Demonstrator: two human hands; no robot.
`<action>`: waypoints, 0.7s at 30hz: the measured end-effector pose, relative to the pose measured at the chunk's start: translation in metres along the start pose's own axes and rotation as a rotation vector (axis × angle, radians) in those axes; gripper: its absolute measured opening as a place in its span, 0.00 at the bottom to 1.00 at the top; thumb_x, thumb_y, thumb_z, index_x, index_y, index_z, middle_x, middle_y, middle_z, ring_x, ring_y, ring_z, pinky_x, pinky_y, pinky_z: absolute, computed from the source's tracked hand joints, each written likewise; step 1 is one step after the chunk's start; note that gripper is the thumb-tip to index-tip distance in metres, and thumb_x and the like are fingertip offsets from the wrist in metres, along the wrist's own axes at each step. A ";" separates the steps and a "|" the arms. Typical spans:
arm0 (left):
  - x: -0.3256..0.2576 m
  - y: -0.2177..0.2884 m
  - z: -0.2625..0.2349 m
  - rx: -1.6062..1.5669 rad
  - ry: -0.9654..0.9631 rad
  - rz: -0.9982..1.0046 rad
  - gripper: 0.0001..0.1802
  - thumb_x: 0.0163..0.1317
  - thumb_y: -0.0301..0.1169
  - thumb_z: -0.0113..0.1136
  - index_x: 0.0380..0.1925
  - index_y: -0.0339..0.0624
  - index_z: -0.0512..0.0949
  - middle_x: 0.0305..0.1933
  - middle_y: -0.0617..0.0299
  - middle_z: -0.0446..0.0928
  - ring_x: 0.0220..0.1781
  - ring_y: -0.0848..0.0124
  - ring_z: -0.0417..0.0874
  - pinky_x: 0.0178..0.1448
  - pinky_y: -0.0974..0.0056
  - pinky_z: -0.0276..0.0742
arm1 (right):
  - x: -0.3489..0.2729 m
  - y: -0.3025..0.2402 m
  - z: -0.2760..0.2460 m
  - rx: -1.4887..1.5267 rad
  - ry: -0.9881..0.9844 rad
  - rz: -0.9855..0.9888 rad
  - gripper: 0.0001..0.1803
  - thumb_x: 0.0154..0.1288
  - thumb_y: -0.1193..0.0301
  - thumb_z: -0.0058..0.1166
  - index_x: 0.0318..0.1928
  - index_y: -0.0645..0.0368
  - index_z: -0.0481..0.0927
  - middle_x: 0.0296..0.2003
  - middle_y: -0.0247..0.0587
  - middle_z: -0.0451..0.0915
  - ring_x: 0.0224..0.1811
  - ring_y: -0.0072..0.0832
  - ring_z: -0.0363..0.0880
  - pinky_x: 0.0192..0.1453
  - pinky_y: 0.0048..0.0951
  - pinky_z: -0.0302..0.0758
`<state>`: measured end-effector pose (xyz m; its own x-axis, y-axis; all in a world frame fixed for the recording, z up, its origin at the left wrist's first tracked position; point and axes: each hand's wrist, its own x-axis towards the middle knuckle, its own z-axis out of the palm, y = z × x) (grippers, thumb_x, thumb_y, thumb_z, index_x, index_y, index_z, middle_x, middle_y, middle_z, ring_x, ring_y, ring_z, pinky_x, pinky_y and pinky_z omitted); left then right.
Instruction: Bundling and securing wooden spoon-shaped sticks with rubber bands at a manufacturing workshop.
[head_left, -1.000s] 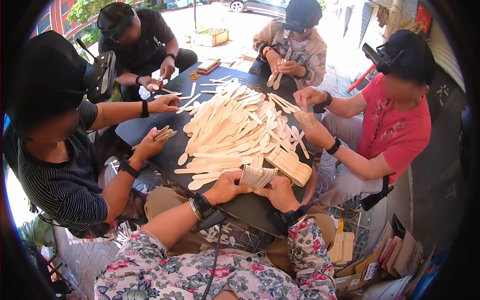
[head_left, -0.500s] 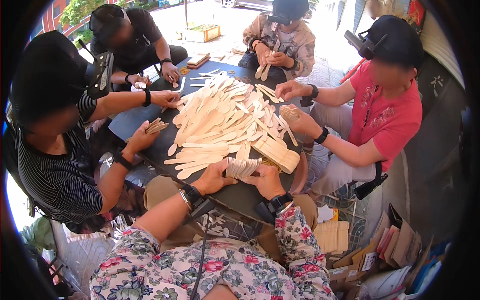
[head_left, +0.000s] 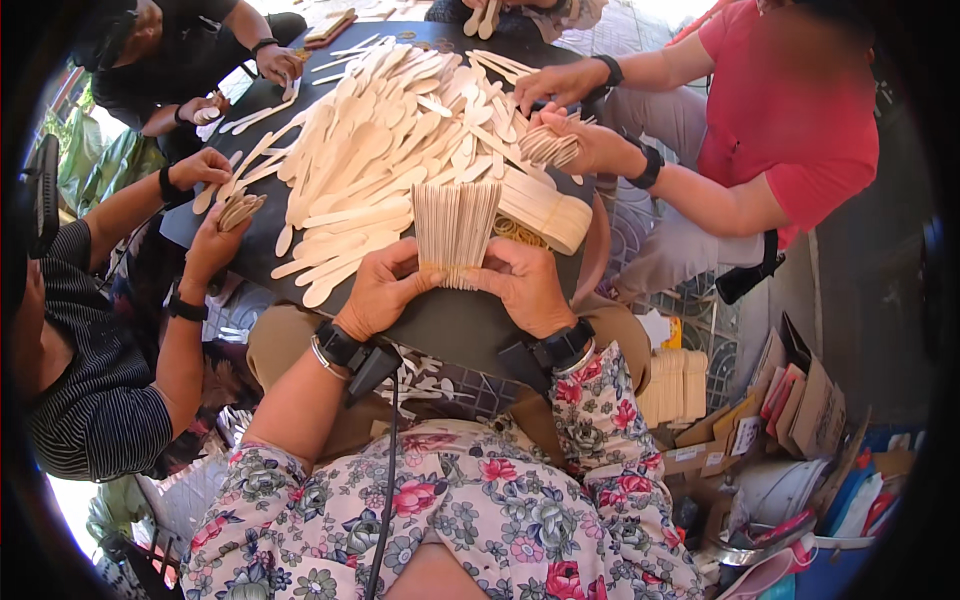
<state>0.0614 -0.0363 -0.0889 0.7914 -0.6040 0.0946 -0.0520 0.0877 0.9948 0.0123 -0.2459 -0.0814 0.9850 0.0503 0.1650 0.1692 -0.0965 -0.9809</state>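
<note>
A thick bundle of flat wooden spoons (head_left: 456,225) stands upright between my hands, its thin edges facing me. My left hand (head_left: 383,288) grips its lower left side, and my right hand (head_left: 525,288) grips the lower right, thumbs pointing inward. A thin yellowish band seems to cross the bundle near my thumbs. Just beyond it spreads a large heap of loose wooden spoons (head_left: 365,155) on the dark table (head_left: 440,330). To the right of the bundle lies another stack of wooden spoons (head_left: 545,212), with yellow rubber bands (head_left: 520,234) beside it.
Co-workers sit around the table. A person in red (head_left: 790,130) holds a fan of spoons at right; a striped-sleeved person (head_left: 95,380) holds several at left. Two more work at the far side. Cardboard boxes (head_left: 800,400) and stacked wooden pieces (head_left: 672,385) sit on the floor at right.
The bundle has swung upright and now shows its full length, with both my hands around its lower end. The whole view has tilted downward. The striped-sleeved person's hands have drawn closer together.
</note>
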 end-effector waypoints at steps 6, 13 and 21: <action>0.005 -0.001 0.004 -0.275 0.039 -0.095 0.15 0.63 0.24 0.63 0.50 0.31 0.77 0.48 0.58 0.81 0.48 0.76 0.80 0.57 0.68 0.74 | -0.002 -0.009 -0.001 0.023 0.013 0.065 0.12 0.61 0.71 0.64 0.40 0.67 0.81 0.29 0.36 0.82 0.30 0.17 0.78 0.36 0.21 0.75; -0.001 0.002 0.000 -0.311 0.112 -0.123 0.16 0.61 0.24 0.64 0.49 0.32 0.78 0.48 0.59 0.82 0.47 0.76 0.81 0.56 0.69 0.75 | -0.005 -0.015 0.006 0.230 -0.182 0.349 0.19 0.60 0.74 0.65 0.49 0.69 0.74 0.37 0.38 0.82 0.37 0.18 0.80 0.41 0.21 0.77; 0.000 0.007 -0.009 -0.511 0.271 -0.146 0.15 0.58 0.23 0.66 0.46 0.34 0.80 0.46 0.58 0.83 0.45 0.72 0.84 0.54 0.66 0.78 | -0.006 -0.015 0.016 0.300 -0.280 0.315 0.20 0.60 0.76 0.63 0.51 0.68 0.74 0.41 0.40 0.83 0.39 0.18 0.80 0.39 0.18 0.74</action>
<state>0.0659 -0.0284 -0.0819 0.8993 -0.4203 -0.1213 0.3151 0.4300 0.8461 0.0036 -0.2287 -0.0693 0.9329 0.3328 -0.1373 -0.1919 0.1370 -0.9718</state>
